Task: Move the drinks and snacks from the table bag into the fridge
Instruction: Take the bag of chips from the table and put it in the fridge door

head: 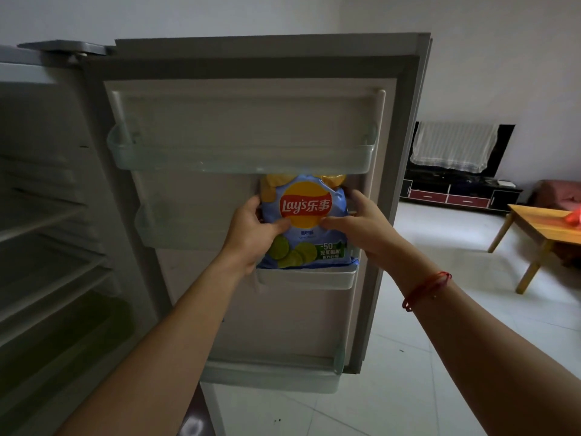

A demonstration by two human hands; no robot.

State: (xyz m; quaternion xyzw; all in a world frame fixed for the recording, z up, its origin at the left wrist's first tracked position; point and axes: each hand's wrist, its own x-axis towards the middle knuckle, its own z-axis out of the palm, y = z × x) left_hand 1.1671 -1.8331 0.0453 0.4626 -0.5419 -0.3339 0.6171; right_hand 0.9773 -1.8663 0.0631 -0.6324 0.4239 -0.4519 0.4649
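My 2 hands hold a chip bag [306, 221] against the open fridge door [220, 105].

From my head camera, my left hand [254, 228] grips the bag's left edge, thumb pressed on the front and fingers curled behind. My right hand [358, 221] grips the right edge the same way, a red string bracelet [424, 291] on its wrist. The bag stands upright, its bottom in the small door shelf [308, 280] and its top just under the wide upper shelf [242, 158]. The fridge's inner racks [41, 221] are on the left. Far right, well apart, a wooden table [540, 228] carries a red bag [573, 217].
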